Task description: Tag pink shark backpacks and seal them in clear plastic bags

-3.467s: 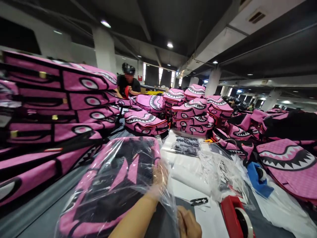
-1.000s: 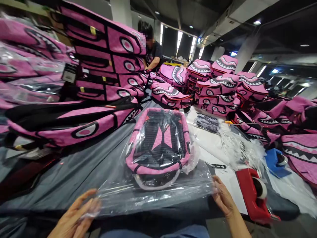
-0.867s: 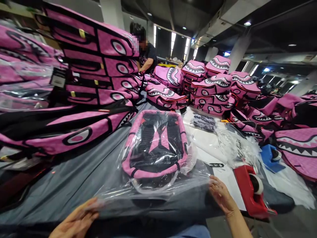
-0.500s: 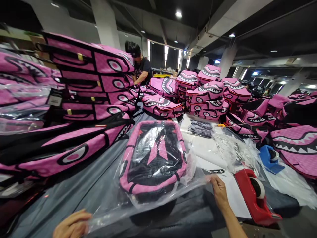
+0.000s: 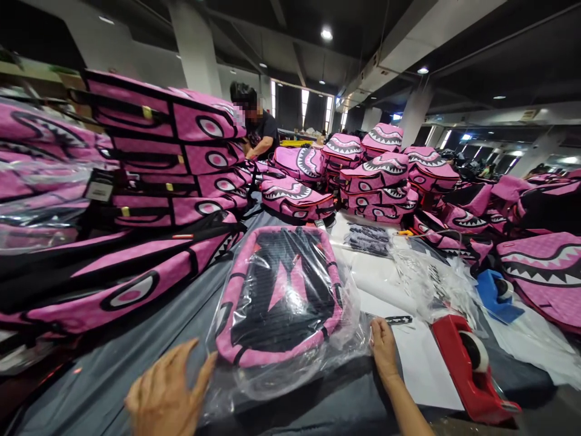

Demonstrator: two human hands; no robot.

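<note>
A pink-and-black backpack point(image 5: 288, 290) lies in a clear bag point(image 5: 272, 384) by the table's point(image 5: 167, 321) near edge, the left hand point(image 5: 167, 390) spread-fingered beside it, the right hand point(image 5: 385, 348) pinching the plastic, stacked backpacks point(image 5: 149, 142) crowding the left and a red tape dispenser point(image 5: 449, 342) occupying the near right corner.

No word, number or brand can be read: on the dark hang tag point(image 5: 100, 186) beside the stack of pink bags point(image 5: 193, 124), toward the left edge of the table point(image 5: 172, 309), the print on the white label is too small to make out. Just as illegible are the dark marks on the crumpled clear plastic point(image 5: 436, 272) toward the table's right edge and the white marks on the slim black tool point(image 5: 398, 320) at the left edge of the white paper point(image 5: 426, 369).
</note>
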